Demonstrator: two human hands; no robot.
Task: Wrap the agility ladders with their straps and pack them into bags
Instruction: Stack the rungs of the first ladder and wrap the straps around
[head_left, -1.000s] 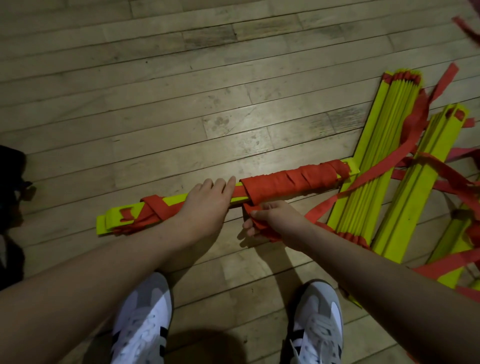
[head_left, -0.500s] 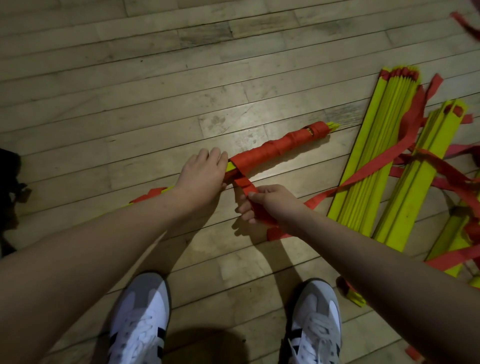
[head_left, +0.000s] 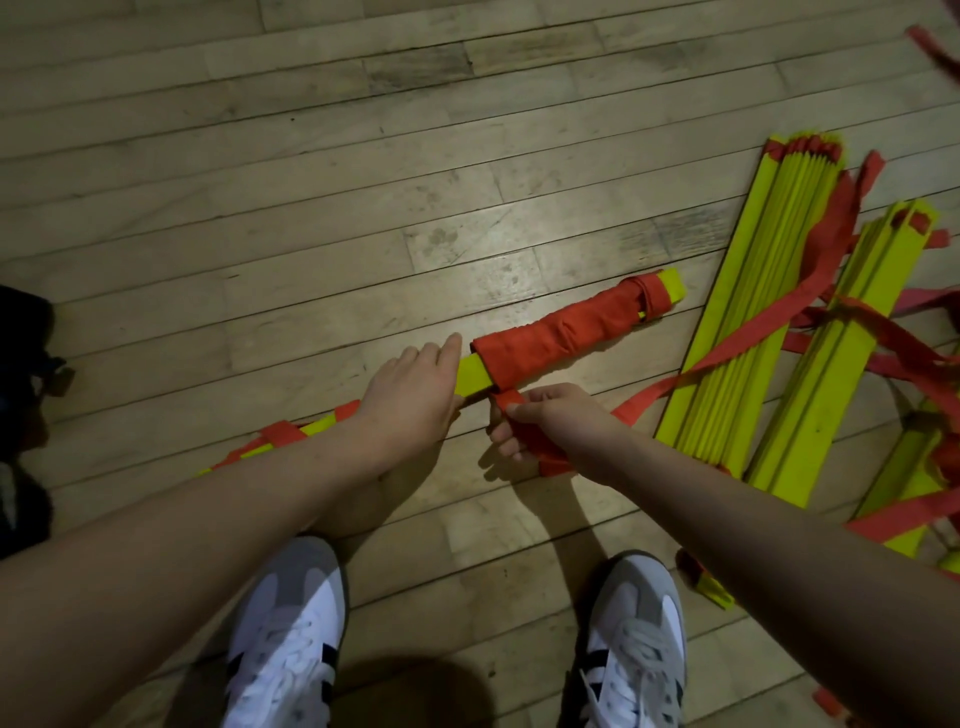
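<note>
1. A person crouches over a wooden floor (head_left: 311, 171), the left hand (head_left: 410, 395) clasped over a bundle of yellow ladder rungs (head_left: 472, 371), fingers curled round its far edge.
2. Just beside it, the right hand (head_left: 550, 421) pinches a red strap (head_left: 524, 436) that runs up to the bundle, thumb on top.
3. Beyond the right hand, the bundle's far half is wound in red strap wraps (head_left: 561, 332); its yellow tip points away.
4. Farther right of the right hand lie two unwrapped ladder stacks (head_left: 753, 312), loose red straps draped across them.
5. Two white trainers (head_left: 291, 634) stand below the forearms.
</note>
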